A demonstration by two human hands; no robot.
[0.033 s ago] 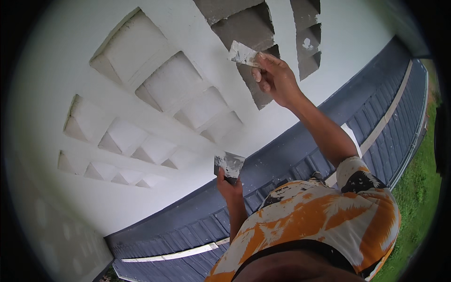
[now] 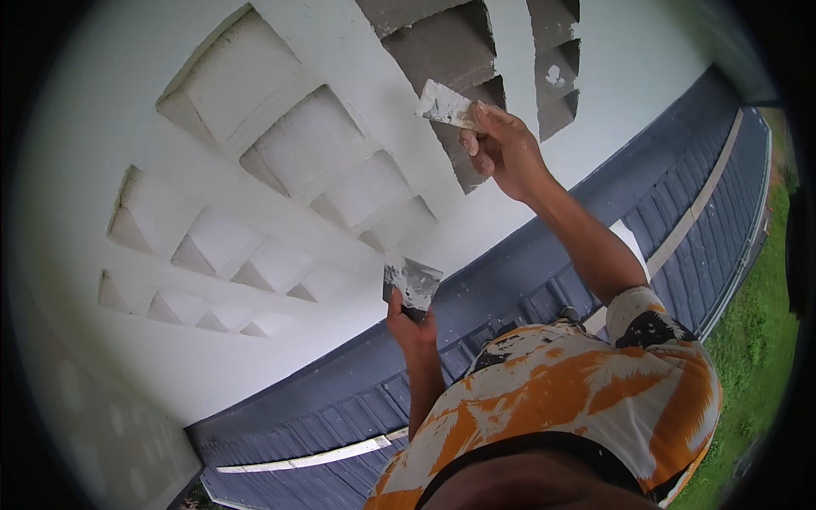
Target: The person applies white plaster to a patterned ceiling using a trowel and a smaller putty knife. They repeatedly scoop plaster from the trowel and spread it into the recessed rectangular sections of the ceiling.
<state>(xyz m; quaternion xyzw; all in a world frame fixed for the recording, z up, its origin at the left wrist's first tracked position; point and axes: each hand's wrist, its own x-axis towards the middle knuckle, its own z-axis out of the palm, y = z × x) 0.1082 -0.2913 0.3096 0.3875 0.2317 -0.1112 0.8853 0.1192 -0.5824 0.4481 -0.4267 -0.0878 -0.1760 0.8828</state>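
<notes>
My right hand (image 2: 506, 153) is raised and gripping a putty knife (image 2: 444, 105) smeared with white filler. Its blade lies against the white wall (image 2: 357, 51), at the edge of a bare grey recess (image 2: 442, 47). Lower down, my left hand (image 2: 412, 327) holds a second, wider scraper (image 2: 412, 283) upright close to the wall, its blade coated with patches of white filler. Both forearms come up from my orange and white patterned shirt (image 2: 561, 399).
The wall carries rows of square recessed niches (image 2: 297, 144), white on the left and grey and uncoated at the top right. Below the wall runs a blue-grey ribbed metal roof (image 2: 680, 229). Green grass (image 2: 756, 340) lies far below on the right.
</notes>
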